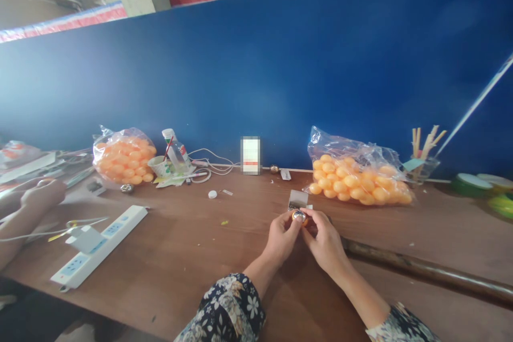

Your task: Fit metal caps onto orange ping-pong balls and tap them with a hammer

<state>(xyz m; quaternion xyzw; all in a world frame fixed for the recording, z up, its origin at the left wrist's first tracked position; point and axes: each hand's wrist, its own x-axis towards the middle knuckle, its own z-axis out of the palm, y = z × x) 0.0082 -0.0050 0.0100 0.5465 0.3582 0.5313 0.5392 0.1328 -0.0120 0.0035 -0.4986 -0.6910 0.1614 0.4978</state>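
Observation:
Over the brown table, my left hand and my right hand meet at a small orange ball with shiny silver pieces on its top. My left thumb presses on the silver side, and the right fingertips close on the ball's other edge. Just behind it stands a small open box with dark bits in its lower part, which my fingers partly hide. A clear bag of orange balls lies beyond my right hand. Near my right wrist begins a long brown pole.
A white power strip with a charger lies left. Farther back are another bag of orange balls, a paper cup, a bottle and silvery balls. Another person's hand is at far left. Tape rolls sit right.

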